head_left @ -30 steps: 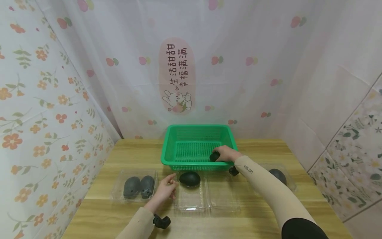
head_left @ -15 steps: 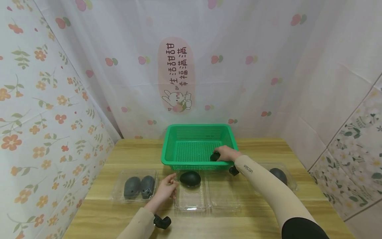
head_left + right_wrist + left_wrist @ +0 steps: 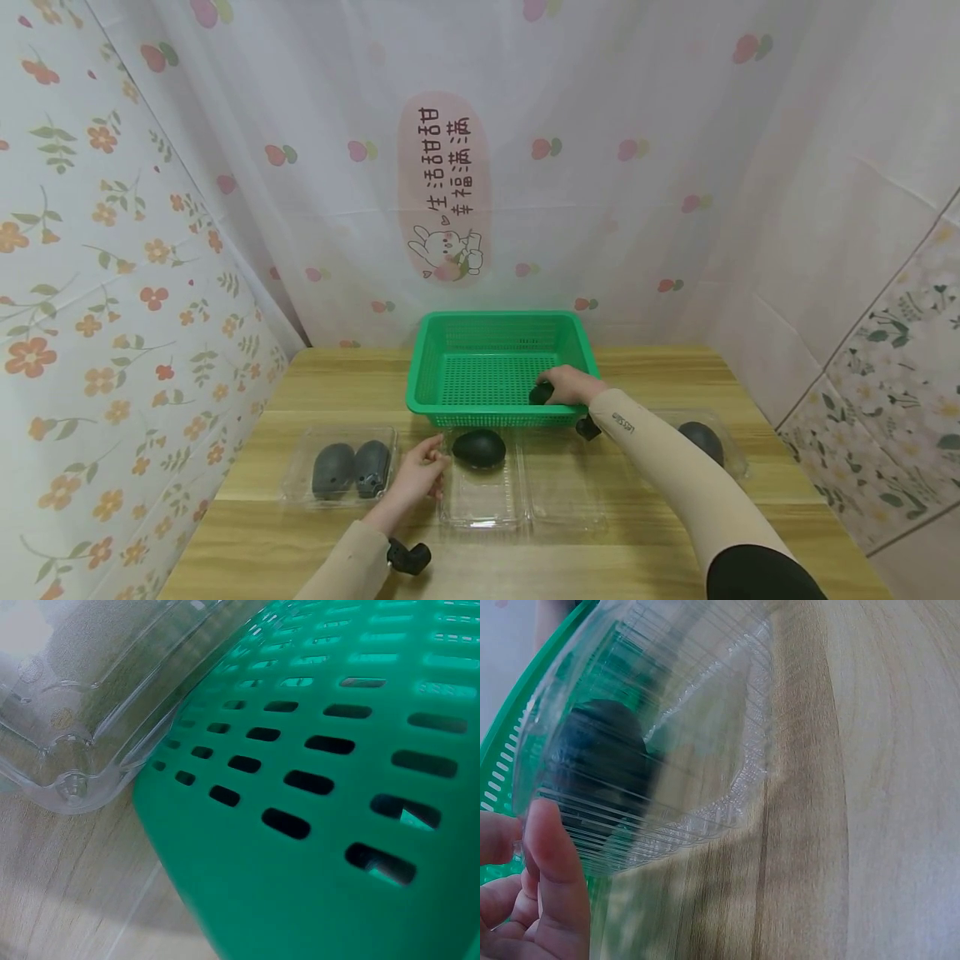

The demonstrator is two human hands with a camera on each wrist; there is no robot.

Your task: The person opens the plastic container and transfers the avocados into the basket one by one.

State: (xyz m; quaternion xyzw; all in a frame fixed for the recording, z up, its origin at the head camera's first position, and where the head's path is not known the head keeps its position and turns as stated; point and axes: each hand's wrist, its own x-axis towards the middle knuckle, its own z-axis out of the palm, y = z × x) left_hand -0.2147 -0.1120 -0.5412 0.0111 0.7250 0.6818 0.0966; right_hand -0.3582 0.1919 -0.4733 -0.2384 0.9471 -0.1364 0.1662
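Head view is showing the right hand point(image 3: 569, 385) curling its fingers round a dark oval piece point(image 3: 538, 395) inside the green basket point(image 3: 487, 409). Well to the left, the left hand point(image 3: 418, 473) is pinching the clear container point(image 3: 483, 504), thumb and fingers nearly meeting; a larger black oval point(image 3: 480, 449) is lying inside it, just right of that pinch.

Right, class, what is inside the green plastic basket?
Inside the basket: a dark, rounded object, held by the right hand. The hand hides part of the object; the near wall hides some floor.
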